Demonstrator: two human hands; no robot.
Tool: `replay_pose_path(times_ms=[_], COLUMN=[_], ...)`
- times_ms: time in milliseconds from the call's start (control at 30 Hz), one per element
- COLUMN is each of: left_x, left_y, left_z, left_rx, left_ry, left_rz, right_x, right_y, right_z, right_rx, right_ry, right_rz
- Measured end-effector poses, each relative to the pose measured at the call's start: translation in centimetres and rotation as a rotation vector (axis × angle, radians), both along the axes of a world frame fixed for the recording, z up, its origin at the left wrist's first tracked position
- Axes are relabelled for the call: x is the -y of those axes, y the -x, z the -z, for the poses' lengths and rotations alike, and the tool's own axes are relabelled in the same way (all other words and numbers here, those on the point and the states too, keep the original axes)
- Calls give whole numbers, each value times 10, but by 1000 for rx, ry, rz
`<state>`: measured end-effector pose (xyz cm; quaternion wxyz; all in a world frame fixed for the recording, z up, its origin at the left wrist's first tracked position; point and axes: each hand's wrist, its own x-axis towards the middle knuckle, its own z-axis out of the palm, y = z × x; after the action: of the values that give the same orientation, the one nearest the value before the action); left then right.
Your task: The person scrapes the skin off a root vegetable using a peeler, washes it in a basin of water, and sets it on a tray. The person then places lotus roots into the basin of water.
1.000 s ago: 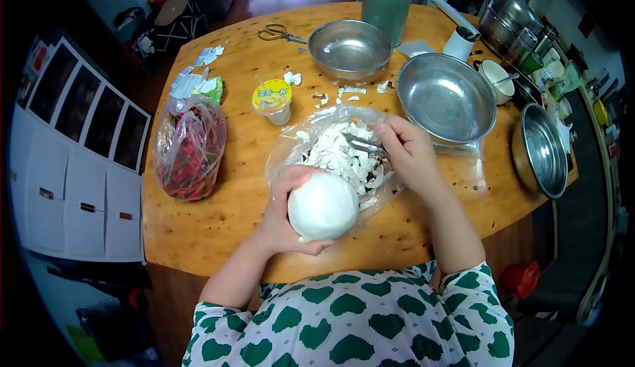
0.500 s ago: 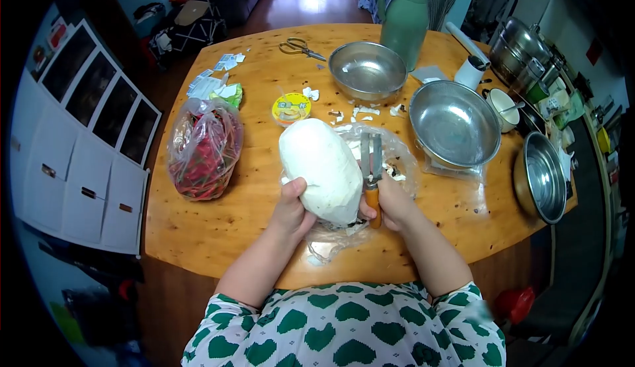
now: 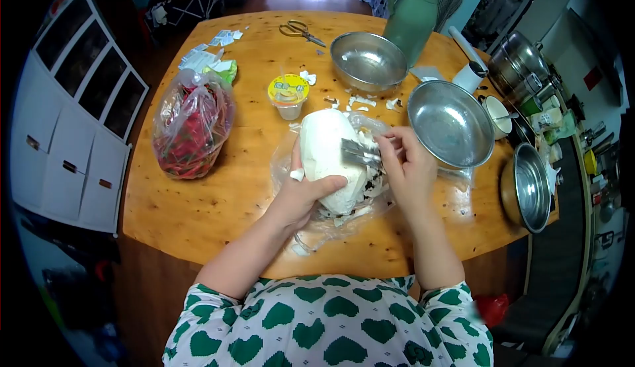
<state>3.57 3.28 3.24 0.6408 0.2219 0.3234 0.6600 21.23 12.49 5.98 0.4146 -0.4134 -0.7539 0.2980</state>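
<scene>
A large, white, peeled tuber (image 3: 325, 145) is held up over a plastic bag on the table. My left hand (image 3: 299, 195) wraps its lower left side, thumb across the front, with a white scrap stuck on a finger. In my right hand (image 3: 410, 168) is a metal peeler (image 3: 360, 153), blurred, its blade at the tuber's right side; the handle is hidden by my fingers. Beneath, the clear plastic bag (image 3: 284, 162) bears white and dark peelings (image 3: 372, 185). Beyond the tuber stands a cup with a yellow lid (image 3: 289, 90).
Two steel bowls (image 3: 451, 119) sit at the back and right, and another (image 3: 529, 188) at the right edge. A bag of red dragon fruit (image 3: 193, 132) lies left. Scissors (image 3: 301, 32) and a green thermos jug (image 3: 415, 20) are at the back.
The tuber has turned more upright and moved slightly right, with my left thumb now across its front. My right hand has raised the peeler onto its right side. The view has shifted a little.
</scene>
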Motion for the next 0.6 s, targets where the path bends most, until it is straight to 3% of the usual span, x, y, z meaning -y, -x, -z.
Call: replay_pose_path(times_ms=[67, 200, 300, 367, 500, 600], left_x=[1, 7, 14, 19, 30, 25], left_y=[-2, -1, 3, 7, 11, 10], left_z=[3, -1, -3, -5, -4, 0], left_rx=[-48, -248, -233, -110, -263, -237], left_ry=[-11, -22, -22, 12, -10, 40], left_rz=[32, 22, 36, 99, 144, 88], right_x=[0, 5, 3, -23, -43, -12], right_y=[4, 13, 11, 6, -9, 0], right_z=[-18, -26, -26, -13, 5, 1], right_rx=[129, 208, 272, 261, 117, 159], right_ry=[-288, -600, -624, -381, 43, -214], right_rz=[63, -148, -136, 33, 142, 12])
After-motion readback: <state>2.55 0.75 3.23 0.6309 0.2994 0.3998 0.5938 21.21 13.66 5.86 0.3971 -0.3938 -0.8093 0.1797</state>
